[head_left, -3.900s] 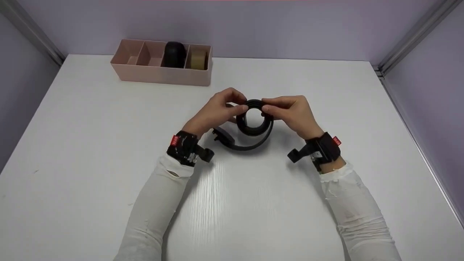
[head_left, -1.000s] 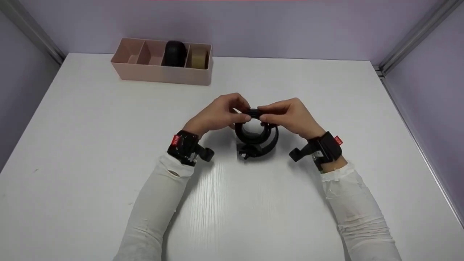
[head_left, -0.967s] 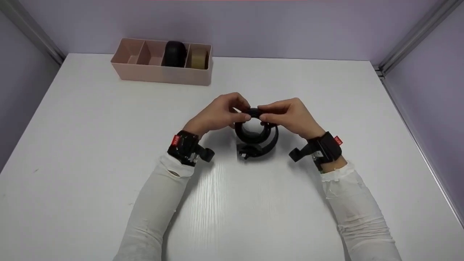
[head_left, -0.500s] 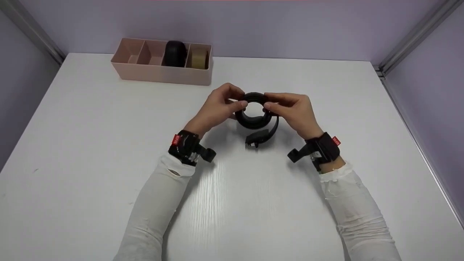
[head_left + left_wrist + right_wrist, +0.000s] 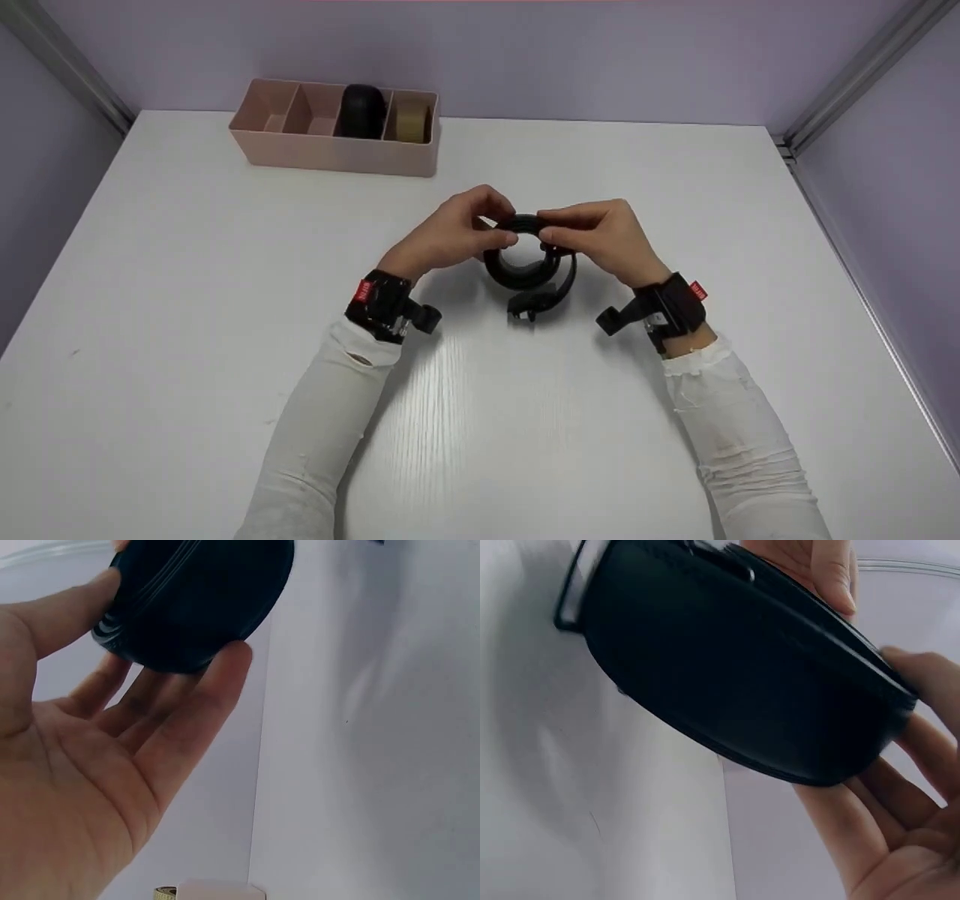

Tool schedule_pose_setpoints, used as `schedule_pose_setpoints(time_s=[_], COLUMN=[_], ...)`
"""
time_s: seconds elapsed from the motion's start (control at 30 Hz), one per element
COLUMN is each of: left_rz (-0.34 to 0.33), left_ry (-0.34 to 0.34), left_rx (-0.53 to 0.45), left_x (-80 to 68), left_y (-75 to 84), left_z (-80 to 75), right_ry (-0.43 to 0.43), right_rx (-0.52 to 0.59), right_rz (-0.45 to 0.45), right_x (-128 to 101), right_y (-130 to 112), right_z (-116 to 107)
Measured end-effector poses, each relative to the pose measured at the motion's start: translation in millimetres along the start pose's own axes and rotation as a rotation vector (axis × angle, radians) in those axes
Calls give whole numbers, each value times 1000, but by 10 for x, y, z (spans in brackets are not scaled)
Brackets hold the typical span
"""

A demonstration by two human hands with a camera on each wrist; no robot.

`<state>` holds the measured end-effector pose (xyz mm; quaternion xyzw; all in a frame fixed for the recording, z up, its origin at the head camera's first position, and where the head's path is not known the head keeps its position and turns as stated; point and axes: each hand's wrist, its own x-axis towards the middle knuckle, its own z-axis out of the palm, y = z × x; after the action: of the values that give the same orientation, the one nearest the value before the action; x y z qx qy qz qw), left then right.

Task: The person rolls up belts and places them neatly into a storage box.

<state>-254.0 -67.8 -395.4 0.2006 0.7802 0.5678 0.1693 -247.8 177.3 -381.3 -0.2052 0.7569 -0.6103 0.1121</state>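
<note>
You hold a coiled black belt [image 5: 525, 259] between both hands above the white table [image 5: 187, 300].

Your left hand [image 5: 450, 236] pinches the coil's left side with thumb and fingers, and your right hand [image 5: 604, 236] pinches its right side. The buckle end [image 5: 531, 304] hangs loose below the coil, near the tabletop. A pink divided box [image 5: 334, 146] sits well apart at the table's far left, holding a black roll [image 5: 361, 111] and a tan roll [image 5: 411, 124].
</note>
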Motion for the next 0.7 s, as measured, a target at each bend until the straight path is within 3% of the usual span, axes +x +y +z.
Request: schedule_pose_setpoints(time_s=[0.2, 0.47, 0.7], left_rz=[3, 38, 16], left_ry=[-36, 67, 153], left_rx=[64, 8, -115], left_x=[-5, 28, 41], left_y=[-2, -3, -14], left_z=[14, 39, 32], right_ry=[-61, 39, 65], right_rx=[-59, 9, 54], right_rz=[37, 6, -7], right_x=[-8, 66, 45], right_y=[23, 208, 149], right_z=[-10, -39, -32])
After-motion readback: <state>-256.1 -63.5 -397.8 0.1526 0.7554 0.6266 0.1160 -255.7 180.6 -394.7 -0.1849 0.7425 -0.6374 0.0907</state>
